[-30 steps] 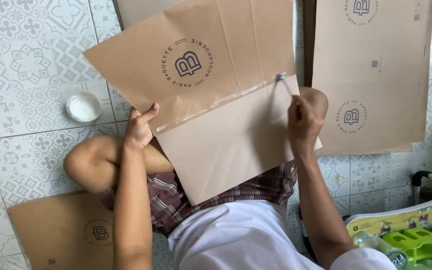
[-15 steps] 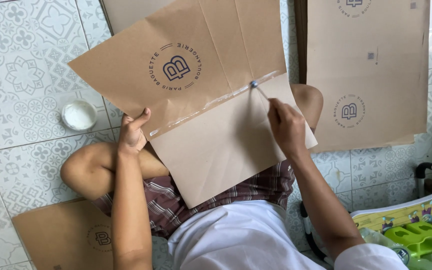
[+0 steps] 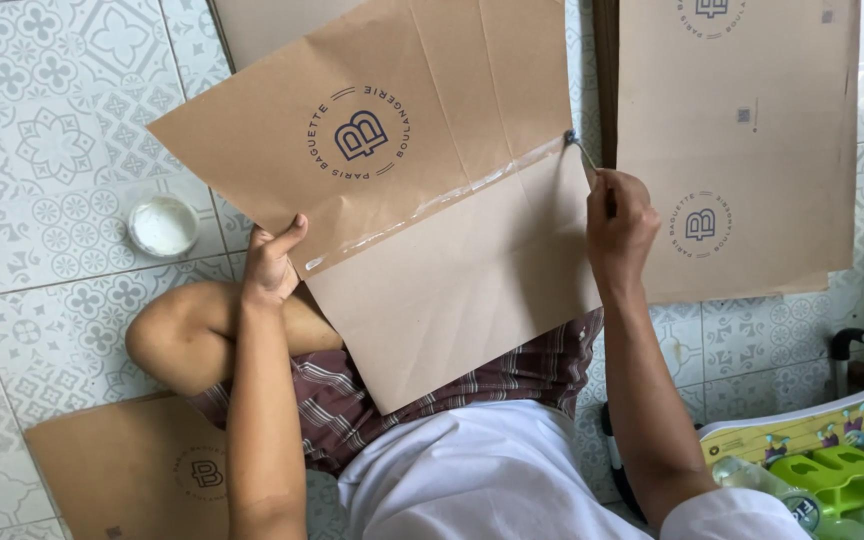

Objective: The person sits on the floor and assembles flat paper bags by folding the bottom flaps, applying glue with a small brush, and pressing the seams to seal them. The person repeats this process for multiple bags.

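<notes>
While the left hand (image 3: 270, 268) pinches the brown paper sheet (image 3: 422, 190) at its eight o'clock edge, thumb on top, the right hand (image 3: 620, 228) is closed around a thin brush (image 3: 580, 150) whose tip touches the sheet's three o'clock edge, at the end of a glossy glue strip (image 3: 432, 203). At nine o'clock from the sheet, well apart from both hands, a small white dish (image 3: 163, 225) sits on the tiled floor (image 3: 32, 150).
</notes>
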